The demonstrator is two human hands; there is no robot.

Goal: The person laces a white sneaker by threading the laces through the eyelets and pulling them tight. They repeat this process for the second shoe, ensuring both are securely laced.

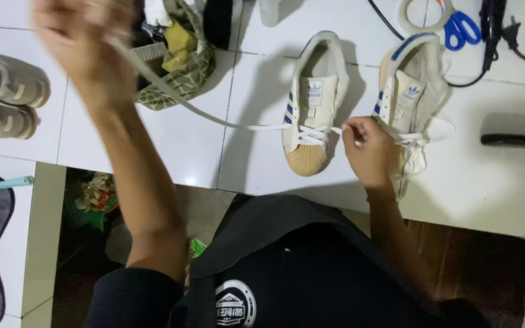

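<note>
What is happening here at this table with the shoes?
A person is lacing a white sneaker with blue stripes that lies on the white table. The left hand pulls one long end of the white lace up and away to the left, and the right hand holds the other end beside the shoe. The second sneaker lies just to the right, with blue scissors and a roll of tape behind it.

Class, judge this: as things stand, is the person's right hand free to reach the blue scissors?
Probably not: the right hand is pinching a lace at the left shoe, and the other shoe lies between it and the scissors.
</note>
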